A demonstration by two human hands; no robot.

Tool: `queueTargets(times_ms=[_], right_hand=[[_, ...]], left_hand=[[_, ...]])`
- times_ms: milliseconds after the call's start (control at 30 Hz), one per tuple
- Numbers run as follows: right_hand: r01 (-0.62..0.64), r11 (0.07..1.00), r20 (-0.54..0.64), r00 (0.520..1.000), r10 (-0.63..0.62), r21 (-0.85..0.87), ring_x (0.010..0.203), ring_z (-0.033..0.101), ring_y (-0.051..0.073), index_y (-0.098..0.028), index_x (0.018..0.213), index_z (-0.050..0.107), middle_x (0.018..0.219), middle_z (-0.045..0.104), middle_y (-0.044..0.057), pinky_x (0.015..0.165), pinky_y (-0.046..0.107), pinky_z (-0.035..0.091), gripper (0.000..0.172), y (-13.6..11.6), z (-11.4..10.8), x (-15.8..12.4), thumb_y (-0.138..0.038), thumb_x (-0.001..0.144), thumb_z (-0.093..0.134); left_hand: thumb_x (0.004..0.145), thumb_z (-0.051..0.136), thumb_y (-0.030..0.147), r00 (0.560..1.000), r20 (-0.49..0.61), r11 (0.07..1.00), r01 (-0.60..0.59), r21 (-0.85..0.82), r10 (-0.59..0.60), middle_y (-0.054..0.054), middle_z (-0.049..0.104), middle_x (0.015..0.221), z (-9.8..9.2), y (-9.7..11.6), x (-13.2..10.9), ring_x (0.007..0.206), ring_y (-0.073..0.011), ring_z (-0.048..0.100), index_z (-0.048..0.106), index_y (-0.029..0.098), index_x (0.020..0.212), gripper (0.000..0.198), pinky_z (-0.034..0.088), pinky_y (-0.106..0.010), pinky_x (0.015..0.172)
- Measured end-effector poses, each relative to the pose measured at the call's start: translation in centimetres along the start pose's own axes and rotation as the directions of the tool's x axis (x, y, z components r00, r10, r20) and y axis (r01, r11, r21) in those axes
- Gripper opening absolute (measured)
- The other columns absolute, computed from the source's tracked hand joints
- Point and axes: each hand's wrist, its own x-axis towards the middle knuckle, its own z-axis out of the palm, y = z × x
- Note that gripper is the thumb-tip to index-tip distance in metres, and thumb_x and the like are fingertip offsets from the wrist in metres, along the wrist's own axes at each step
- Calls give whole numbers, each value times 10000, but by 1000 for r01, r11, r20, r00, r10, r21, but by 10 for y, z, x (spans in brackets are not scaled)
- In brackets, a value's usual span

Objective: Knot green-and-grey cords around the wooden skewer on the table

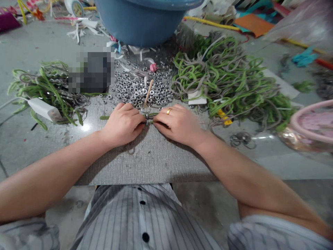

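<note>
Close together at the middle of the board, my left hand [122, 123] and my right hand [180, 125] grip a green and grey cord [104, 117]. One cord end sticks out to the left, past my left hand. In the narrow gap between my fingertips, small metal nuts [147, 117] sit on the cord, and a thin metal ring [145, 108] shows just above. My fingers partly hide these pieces. Behind them lies a spread heap of loose metal nuts [130, 88], with a thin wooden stick [148, 92] slanting up out of it.
A blue tub [143, 24] stands behind the nuts. Tangled green and grey cords [234, 76] pile up at the right, beside a pink-rimmed container [296, 119]. On the left lie a bundle of cords with metal pieces [49, 81], a white plug-like block [45, 109] and a pixelated dark area.
</note>
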Motion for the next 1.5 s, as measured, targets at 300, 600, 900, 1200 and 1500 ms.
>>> queueTargets(times_ms=[300, 600, 900, 1200, 1500], right_hand=[[-7, 998, 0, 1000, 7, 59, 748, 616, 197, -174, 828, 663, 783, 688, 56, 725, 323, 378, 261, -2, 5, 2, -272, 952, 456], [-30, 985, -63, 997, 41, 171, 740, 626, 197, -169, 869, 676, 771, 700, 45, 718, 321, 396, 244, -3, 12, 3, -301, 956, 490], [-47, 975, -20, 998, 53, 216, 769, 623, 209, -173, 886, 672, 789, 701, 53, 734, 335, 390, 244, -1, 11, 3, -331, 955, 499], [-47, 971, -33, 998, 56, 236, 800, 621, 223, -144, 990, 674, 847, 694, 80, 744, 350, 390, 316, -5, 12, 3, -400, 952, 494], [-78, 967, -36, 995, 90, 242, 803, 618, 227, -176, 923, 661, 854, 697, 80, 742, 361, 406, 235, -6, 14, 2, -335, 928, 488]], left_hand=[[888, 513, 257, 1000, 8, 1000, -3, 14, 3, -34, 646, 704, 0, -1, 1, 763, -198, 532, 683, 173, 811, 204, 349, -333, 689], [884, 514, 257, 1000, 14, 1000, 14, 26, -14, -36, 638, 687, 1, 1, 3, 767, -203, 534, 682, 175, 778, 215, 355, -336, 697], [891, 502, 221, 999, -45, 998, 1, 60, 2, -27, 616, 652, 6, 2, 4, 729, -194, 507, 643, 172, 708, 237, 335, -340, 675], [869, 501, 221, 999, -35, 999, -13, 45, 14, -39, 614, 678, 4, 2, 3, 758, -204, 501, 617, 170, 700, 211, 350, -350, 684], [762, 521, 202, 998, 24, 987, 65, -144, -62, -60, 645, 739, -23, -3, 5, 801, -225, 549, 597, 195, 683, 110, 417, -391, 745]])
